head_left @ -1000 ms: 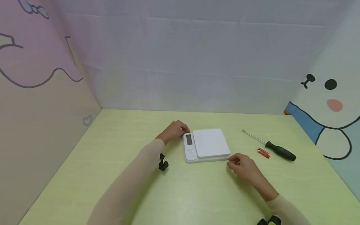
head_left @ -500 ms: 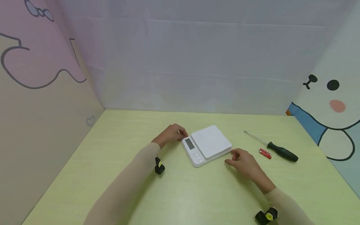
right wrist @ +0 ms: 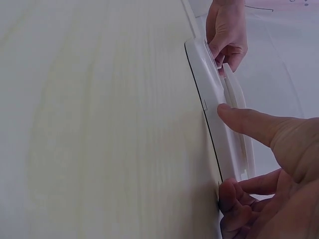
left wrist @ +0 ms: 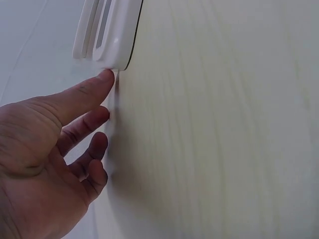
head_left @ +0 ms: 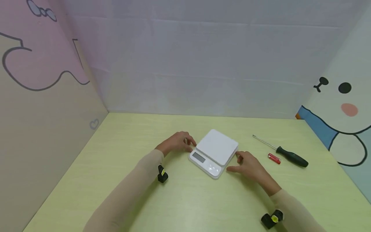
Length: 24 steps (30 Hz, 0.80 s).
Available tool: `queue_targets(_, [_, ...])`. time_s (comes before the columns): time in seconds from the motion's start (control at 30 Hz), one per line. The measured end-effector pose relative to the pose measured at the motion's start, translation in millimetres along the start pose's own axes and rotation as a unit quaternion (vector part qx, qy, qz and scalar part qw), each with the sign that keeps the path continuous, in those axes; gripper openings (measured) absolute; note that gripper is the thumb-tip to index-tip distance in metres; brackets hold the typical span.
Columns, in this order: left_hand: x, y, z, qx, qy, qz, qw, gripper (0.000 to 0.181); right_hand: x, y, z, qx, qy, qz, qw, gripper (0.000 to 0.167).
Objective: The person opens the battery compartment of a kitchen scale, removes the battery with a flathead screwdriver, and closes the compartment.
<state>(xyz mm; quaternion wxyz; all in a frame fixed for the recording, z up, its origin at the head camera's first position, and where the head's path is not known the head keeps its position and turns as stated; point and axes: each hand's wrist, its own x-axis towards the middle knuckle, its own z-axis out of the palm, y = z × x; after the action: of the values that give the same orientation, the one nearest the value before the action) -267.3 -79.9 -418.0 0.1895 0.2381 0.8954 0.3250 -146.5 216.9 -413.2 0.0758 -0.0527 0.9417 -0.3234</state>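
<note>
A white digital kitchen scale (head_left: 217, 146) lies flat and turned at an angle on the table, its small display toward the near left. At its left corner is my left hand (head_left: 178, 141); in the left wrist view the thumb (left wrist: 87, 97) touches the scale's corner and the other fingers are loosely bent. My right hand (head_left: 249, 164) is along the scale's right side. In the right wrist view its thumb (right wrist: 249, 122) is against or just beside the scale's edge, and the fingers (right wrist: 234, 199) are at the far corner, apart from the thumb.
To the right of the scale lie a red battery (head_left: 274, 158) and a screwdriver (head_left: 291, 157) with a dark green handle. The pale yellow table (head_left: 130, 129) meets a white back wall (head_left: 185, 64) and printed side walls.
The scale has turned counter-clockwise, its display end swinging toward the near side. My left hand has shifted slightly nearer, and my right thumb and fingers have spread apart.
</note>
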Motion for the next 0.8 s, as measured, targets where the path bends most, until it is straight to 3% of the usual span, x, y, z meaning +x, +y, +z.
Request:
queue_targets(0.33, [-1.8,-2.5,5.4,0.025,0.007,0.002,0.9997,0.040,3.1,1.2,0.2,-0.021,-0.007,-0.022,0.9995,0.075])
queue_targets(0.63, [-5.4,2.2,7.3,0.119,0.014,0.021,0.9926,0.067,13.7,7.5,-4.7,-0.059,-0.034,-0.031,0.9972,0.085])
queue_targets(0.8, [-9.7,5.1,8.8,0.143,0.017,0.018,0.9894,0.077,20.7,6.7,-13.3,-0.085,-0.048,-0.031,0.9947,0.081])
